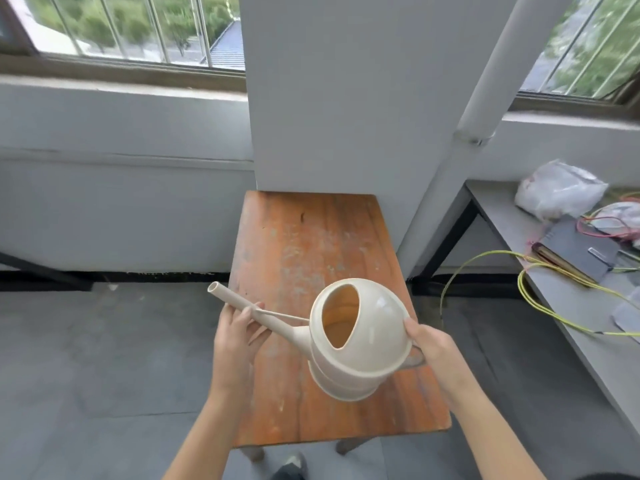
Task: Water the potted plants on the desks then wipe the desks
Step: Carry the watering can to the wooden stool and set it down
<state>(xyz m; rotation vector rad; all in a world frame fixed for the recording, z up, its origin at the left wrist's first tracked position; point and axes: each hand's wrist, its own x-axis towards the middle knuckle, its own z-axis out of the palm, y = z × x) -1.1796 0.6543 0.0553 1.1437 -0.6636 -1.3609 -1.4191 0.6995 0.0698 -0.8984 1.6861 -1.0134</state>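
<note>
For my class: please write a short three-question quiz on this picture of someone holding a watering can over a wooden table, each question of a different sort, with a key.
1. True or false: a potted plant stands on the wooden table.
2. Which hand grips the handle of the watering can? A) left hand B) right hand C) neither
3. Fill in: the left hand holds the can by its long ____.

Key
1. False; no plant shows on it.
2. B
3. spout

A bare workroom: worn wooden desk, barred windows, loose wires.
</note>
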